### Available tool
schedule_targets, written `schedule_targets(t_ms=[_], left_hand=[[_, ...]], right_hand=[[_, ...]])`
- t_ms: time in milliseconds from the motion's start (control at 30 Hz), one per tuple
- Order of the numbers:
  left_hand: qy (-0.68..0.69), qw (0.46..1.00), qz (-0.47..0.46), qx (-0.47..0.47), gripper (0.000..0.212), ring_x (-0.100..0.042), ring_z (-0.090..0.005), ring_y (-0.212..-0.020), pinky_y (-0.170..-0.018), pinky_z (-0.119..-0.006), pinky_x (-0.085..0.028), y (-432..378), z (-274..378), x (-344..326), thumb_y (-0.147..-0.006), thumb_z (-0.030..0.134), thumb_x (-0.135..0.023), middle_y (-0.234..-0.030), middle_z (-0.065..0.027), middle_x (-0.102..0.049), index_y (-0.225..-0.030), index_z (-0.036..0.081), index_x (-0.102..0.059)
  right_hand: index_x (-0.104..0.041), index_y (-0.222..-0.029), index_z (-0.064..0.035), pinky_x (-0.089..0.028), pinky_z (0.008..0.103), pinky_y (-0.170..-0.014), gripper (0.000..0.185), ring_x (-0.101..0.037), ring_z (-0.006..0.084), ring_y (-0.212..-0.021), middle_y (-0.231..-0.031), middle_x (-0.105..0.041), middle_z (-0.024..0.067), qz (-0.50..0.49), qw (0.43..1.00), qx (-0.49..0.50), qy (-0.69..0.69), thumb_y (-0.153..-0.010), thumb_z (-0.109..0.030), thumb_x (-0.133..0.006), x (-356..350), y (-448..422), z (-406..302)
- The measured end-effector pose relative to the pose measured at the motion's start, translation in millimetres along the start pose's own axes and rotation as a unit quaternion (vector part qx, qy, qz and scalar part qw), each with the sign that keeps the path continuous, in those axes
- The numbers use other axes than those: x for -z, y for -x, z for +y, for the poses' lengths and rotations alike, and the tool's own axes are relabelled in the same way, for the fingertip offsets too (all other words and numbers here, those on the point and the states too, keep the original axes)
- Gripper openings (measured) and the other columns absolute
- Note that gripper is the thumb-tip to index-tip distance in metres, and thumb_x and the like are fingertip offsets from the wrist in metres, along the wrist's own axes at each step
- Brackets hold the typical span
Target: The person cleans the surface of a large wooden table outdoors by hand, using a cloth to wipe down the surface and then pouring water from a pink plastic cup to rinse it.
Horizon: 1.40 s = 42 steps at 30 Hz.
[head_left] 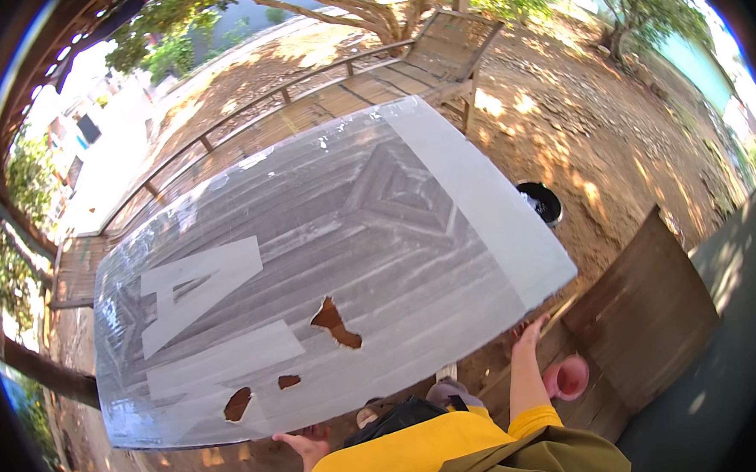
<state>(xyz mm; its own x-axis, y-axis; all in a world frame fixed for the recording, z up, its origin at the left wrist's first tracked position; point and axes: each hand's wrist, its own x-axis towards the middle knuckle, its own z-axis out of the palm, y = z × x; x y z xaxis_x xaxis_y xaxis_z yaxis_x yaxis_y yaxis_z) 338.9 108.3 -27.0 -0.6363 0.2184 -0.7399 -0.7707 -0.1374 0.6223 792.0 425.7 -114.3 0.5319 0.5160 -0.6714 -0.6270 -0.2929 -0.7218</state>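
A table lies before me, its top covered by a glossy grey, wood-patterned plastic sheet. Torn holes in the sheet show brown underneath. Pale patches, one roughly triangular, mark its left part. At the near edge, my left hand grips from below, thumb out to the left and fingers partly hidden by the tabletop. My right hand holds the same edge near the right corner, its fingertips partly out of sight.
Beyond the table runs a long slatted bench with a raised backrest. A dark round container sits on the ground at right. Close to my right arm are a pink cup and a wooden seat with a raised panel.
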Motion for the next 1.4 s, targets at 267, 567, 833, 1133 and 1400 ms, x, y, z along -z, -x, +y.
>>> schedule_targets(t_ms=[267, 567, 833, 1133, 1400], left_hand=[[0.099, 0.991, 0.050, 0.074, 0.092, -0.049, -0.0217, -0.067, -0.057, -0.040, -0.039, 62, -67, -99, -0.059, 0.090, -0.013, -0.087, 0.0022, -0.059, -0.102, 0.022, -0.056], [0.162, 0.983, 0.070, 0.049, 0.076, -0.042, -0.0296, -0.114, -0.087, -0.050, -0.038, 44, -93, -113, -0.077, 0.071, -0.014, -0.130, -0.0044, -0.042, -0.126, 0.021, -0.043], [0.185, 0.968, 0.125, 0.114, 0.063, -0.038, -0.0325, -0.119, -0.092, -0.054, -0.035, 19, -97, -118, -0.084, 0.054, -0.016, -0.133, -0.0075, -0.040, -0.128, 0.017, -0.042], [0.165, 0.964, 0.167, 0.122, 0.057, -0.035, -0.0334, -0.121, -0.093, -0.057, -0.029, 27, -85, -136, -0.084, 0.044, -0.020, -0.133, -0.0087, -0.039, -0.127, 0.015, -0.042], [0.185, 0.959, 0.189, 0.099, 0.058, -0.033, -0.0334, -0.124, -0.095, -0.058, -0.027, 45, -99, -166, -0.085, 0.043, -0.017, -0.134, -0.0095, -0.039, -0.129, 0.014, -0.041]], right_hand=[[-0.032, -0.134, -0.0116, -0.032, 0.0432, -0.098, 0.086, -0.040, 0.0279, -0.118, -0.133, -0.039, 0.0074, -0.137, 0.982, 0.052, -0.118, -0.077, -0.075, -0.023, -46, -38, -79], [-0.027, -0.138, -0.0129, -0.020, 0.0420, -0.106, 0.078, -0.026, 0.0293, -0.129, -0.143, -0.025, 0.0055, -0.164, 0.951, -0.031, -0.260, -0.083, -0.068, -0.020, -62, -28, -93], [-0.039, -0.130, -0.0085, -0.034, 0.0396, -0.099, 0.065, -0.043, 0.0279, -0.118, -0.133, -0.042, 0.0057, -0.140, 0.941, -0.015, -0.308, -0.090, -0.056, -0.025, -51, -32, -106], [-0.049, -0.120, -0.0037, -0.044, 0.0359, -0.089, 0.059, -0.053, 0.0246, -0.106, -0.120, -0.052, 0.0069, 0.047, 0.988, -0.005, -0.145, -0.091, -0.051, -0.028, -84, -13, -116], [-0.038, -0.131, -0.0136, -0.023, 0.0400, -0.104, 0.058, -0.032, 0.0233, -0.126, -0.137, -0.036, 0.0011, -0.074, 0.975, -0.059, -0.203, -0.090, -0.052, -0.025, -107, -24, -133]])
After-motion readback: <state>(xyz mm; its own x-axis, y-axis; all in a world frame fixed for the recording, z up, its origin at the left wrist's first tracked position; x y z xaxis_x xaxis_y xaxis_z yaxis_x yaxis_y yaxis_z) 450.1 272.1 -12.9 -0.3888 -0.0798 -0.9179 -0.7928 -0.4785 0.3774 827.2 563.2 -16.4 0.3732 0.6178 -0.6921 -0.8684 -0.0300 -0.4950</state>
